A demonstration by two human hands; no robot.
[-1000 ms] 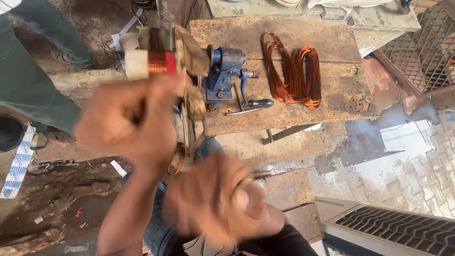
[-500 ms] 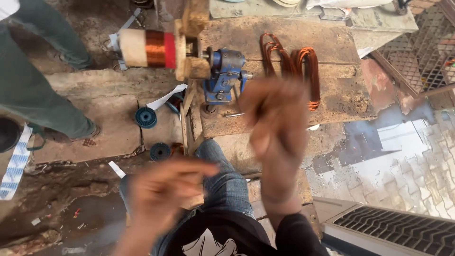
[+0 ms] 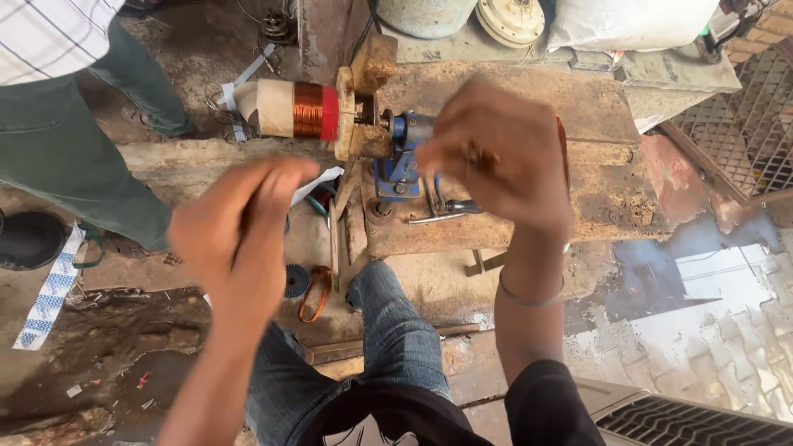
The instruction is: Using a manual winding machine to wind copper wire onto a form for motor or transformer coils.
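Worn, stained wooden plank surface [image 3: 611, 157] on a dirty concrete floor [image 3: 99, 363], patterned paving [image 3: 727, 306] to the right, carrying a blue metal hand winder [image 3: 401, 157] whose spindle holds a copper wire coil on a pale paper-wrapped former with a red band [image 3: 297, 109], left of the winder. Right hand [image 3: 500, 153], fingers pinched shut, held blurred above the winder, grasped item indiscernible; left hand [image 3: 235, 235] loosely curled in the air over the floor, contents cannot be told. Green-trousered leg of another person [image 3: 74, 157] at left.
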